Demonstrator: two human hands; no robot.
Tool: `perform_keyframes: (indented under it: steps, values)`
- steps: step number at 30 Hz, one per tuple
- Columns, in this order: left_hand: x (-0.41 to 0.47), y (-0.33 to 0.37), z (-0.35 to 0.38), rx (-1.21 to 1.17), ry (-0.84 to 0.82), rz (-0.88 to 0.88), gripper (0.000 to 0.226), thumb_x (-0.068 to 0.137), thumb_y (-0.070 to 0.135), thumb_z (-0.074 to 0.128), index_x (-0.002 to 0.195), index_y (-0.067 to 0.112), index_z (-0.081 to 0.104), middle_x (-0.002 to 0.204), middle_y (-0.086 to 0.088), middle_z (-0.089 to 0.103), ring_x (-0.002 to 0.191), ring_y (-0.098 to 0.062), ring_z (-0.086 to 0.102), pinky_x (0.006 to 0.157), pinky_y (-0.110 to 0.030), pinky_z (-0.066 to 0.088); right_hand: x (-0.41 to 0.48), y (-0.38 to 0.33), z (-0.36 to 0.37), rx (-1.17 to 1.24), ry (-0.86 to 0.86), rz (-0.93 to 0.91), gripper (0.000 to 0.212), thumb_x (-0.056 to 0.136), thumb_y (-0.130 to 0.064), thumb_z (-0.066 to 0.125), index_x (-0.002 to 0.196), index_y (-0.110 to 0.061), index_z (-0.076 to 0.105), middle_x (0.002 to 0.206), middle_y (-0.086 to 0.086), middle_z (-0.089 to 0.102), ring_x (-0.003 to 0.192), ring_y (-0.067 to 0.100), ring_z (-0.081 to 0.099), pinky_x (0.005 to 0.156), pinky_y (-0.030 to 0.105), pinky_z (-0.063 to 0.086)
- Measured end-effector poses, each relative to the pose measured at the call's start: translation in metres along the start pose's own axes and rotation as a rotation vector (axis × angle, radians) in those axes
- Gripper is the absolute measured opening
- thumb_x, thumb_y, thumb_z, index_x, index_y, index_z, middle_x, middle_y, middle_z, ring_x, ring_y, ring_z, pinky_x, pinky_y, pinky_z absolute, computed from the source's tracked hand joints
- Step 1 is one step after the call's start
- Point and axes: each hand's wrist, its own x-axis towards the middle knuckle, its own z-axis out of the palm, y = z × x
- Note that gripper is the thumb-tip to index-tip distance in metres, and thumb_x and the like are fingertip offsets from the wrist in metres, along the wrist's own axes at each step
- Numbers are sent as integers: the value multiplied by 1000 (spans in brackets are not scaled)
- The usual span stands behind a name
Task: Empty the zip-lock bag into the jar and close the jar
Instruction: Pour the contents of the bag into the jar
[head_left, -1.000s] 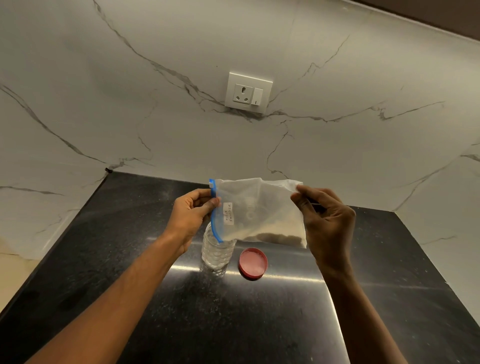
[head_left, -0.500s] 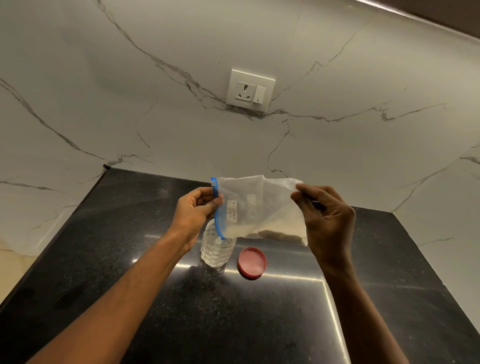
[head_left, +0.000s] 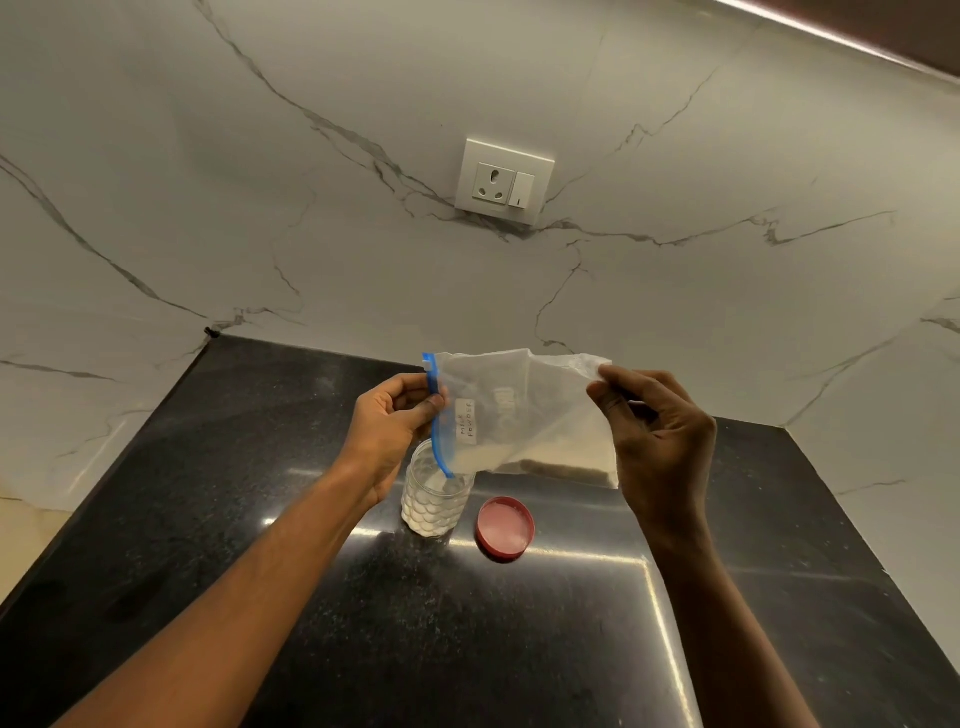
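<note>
A clear zip-lock bag (head_left: 524, 410) with a blue zip strip and a white handwritten label hangs sideways over the counter. My left hand (head_left: 392, 421) pinches its blue zip edge, and my right hand (head_left: 657, 441) pinches its far corner, raised a little higher. The bag's lower zip corner dips into the mouth of an open clear plastic jar (head_left: 434, 501) holding white powder. Pale powder lies along the bag's lower edge. A red lid (head_left: 505, 527) lies flat on the counter just right of the jar.
The black polished counter (head_left: 467, 634) is bounded by white marble walls at the back and on both sides. A white socket with a switch (head_left: 504, 181) is set in the back wall above the bag.
The bag has tilted so its zip corner dropped into the jar mouth, and white powder now shows inside the jar. Both hands keep their grip.
</note>
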Motion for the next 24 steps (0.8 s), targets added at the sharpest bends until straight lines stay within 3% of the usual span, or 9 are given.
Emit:
perform_keyframes:
  steps: [6,15,24]
  values:
    - [0,1,1,13,-2,-6,28,96,1,71,123,8,72,117,-12,79,109,-25,78,87,-39,67,2,1,0,-3,8,9,22,91,-11,79,113,-15,77,103,-7,74,94,12,74,81,22,61]
    - [-3,3,1,12,3,-17,27,96,2,72,122,9,73,116,-11,80,108,-24,78,85,-36,67,0,3,0,3,8,30,21,92,-10,78,112,-15,76,103,-6,74,94,10,73,80,20,60]
    - [-7,5,1,-6,10,-28,25,96,1,71,118,14,74,117,-10,80,109,-24,78,85,-35,67,-3,1,0,11,33,59,23,91,-15,80,111,-25,73,101,-1,76,92,13,74,80,27,62]
